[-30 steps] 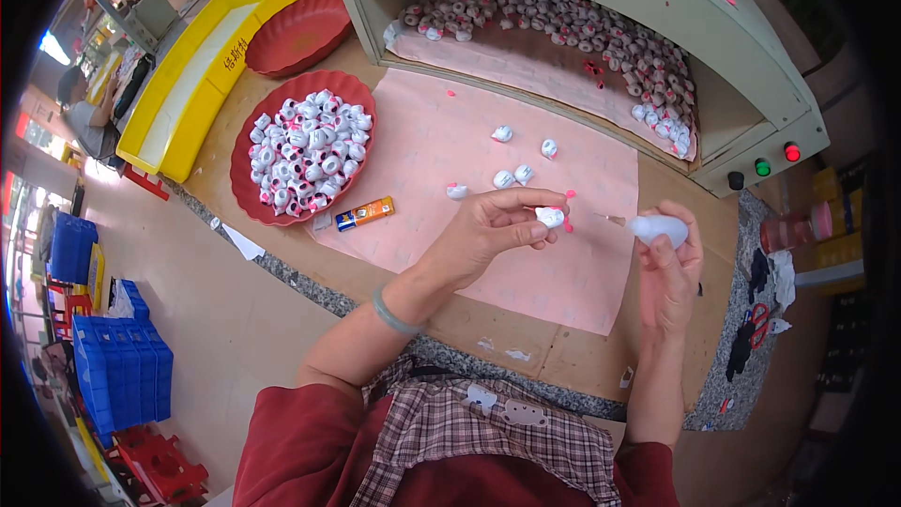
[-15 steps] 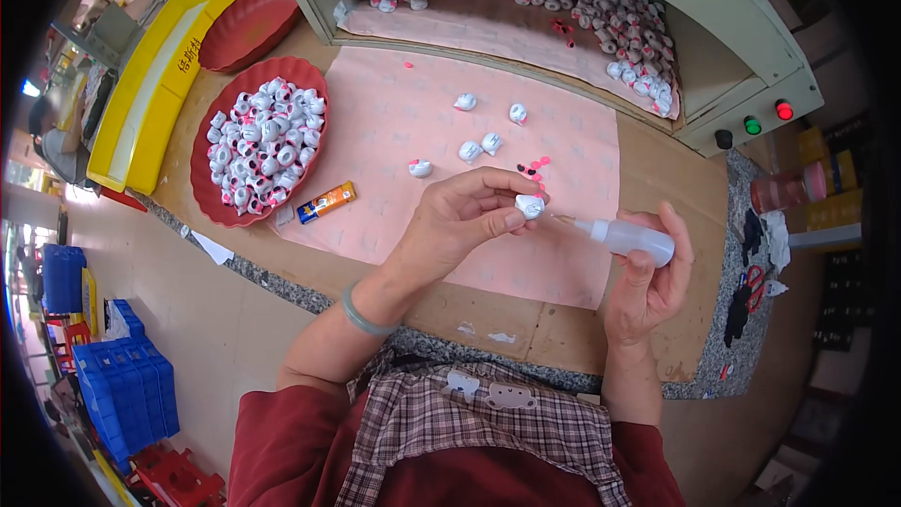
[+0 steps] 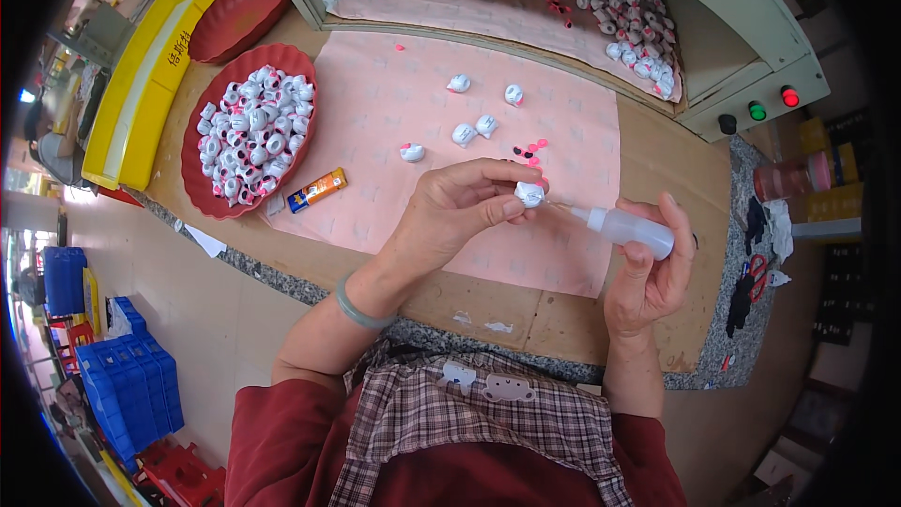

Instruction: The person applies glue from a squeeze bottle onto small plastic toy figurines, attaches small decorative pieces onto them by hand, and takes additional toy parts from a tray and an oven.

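Note:
Pinched between the thumb and fingers of my left hand [image 3: 460, 205] is a small white figure head [image 3: 529, 194] with dark line markings. My right hand [image 3: 649, 268] grips a translucent squeeze bottle [image 3: 634, 232]; its thin nozzle tip [image 3: 566, 209] points left and reaches close to the held head. Whether the tip touches it I cannot tell. Just beyond my left fingers lie small pink and black pieces [image 3: 532, 154] on the pink sheet [image 3: 375, 99]. Several more white heads, one a white piece [image 3: 412, 152] with pink, rest farther back on the sheet.
At left stands a red scalloped bowl [image 3: 190, 169] full of white pieces, beside an orange-and-blue packet [image 3: 317, 190]. Behind it are another red dish [image 3: 235, 19] and a yellow tray [image 3: 141, 84]. A grey open-fronted cabinet [image 3: 751, 56] holds many pieces. Red scissors [image 3: 757, 272] lie at right.
The view has shifted slightly, so the table things sit a little higher and more to the left. Both hands keep their holds; the bottle and head stay close together.

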`<state>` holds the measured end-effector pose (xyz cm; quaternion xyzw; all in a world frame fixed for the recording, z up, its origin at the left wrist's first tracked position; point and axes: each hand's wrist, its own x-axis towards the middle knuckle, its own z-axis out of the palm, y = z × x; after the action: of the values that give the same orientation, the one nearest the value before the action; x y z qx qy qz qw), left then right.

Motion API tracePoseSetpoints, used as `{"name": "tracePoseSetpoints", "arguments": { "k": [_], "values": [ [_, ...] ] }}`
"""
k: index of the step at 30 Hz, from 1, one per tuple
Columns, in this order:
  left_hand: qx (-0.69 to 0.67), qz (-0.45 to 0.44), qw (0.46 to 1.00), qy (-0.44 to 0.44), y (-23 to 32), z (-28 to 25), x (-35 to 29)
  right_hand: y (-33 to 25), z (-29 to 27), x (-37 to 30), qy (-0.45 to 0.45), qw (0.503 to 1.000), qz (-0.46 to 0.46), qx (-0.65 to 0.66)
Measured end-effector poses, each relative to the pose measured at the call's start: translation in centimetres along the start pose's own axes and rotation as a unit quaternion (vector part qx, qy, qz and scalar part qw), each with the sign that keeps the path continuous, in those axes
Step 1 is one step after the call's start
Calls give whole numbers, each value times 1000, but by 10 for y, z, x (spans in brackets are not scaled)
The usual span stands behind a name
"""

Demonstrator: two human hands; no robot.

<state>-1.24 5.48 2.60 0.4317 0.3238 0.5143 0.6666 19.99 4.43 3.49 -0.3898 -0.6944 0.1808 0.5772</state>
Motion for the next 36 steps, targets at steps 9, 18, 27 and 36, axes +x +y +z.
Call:
{"name": "tracePoseSetpoints", "arguments": {
  "k": [9, 18, 27, 36],
  "values": [
    [3, 11, 1000, -3, -1, 0, -1, -1, 2, 3, -2, 1000, -18, 1],
    [8, 7, 1000, -5, -2, -1, 0, 0, 2, 3, -5, 1000, -14, -1],
    [23, 26, 999, 3, -4, -1, 0, 3, 1, 2, -10, 1000, -15, -11],
    [29, 23, 999, 5, -5, -1, 1, 4, 1, 4, -19, 999, -22, -26]
  ]
}}
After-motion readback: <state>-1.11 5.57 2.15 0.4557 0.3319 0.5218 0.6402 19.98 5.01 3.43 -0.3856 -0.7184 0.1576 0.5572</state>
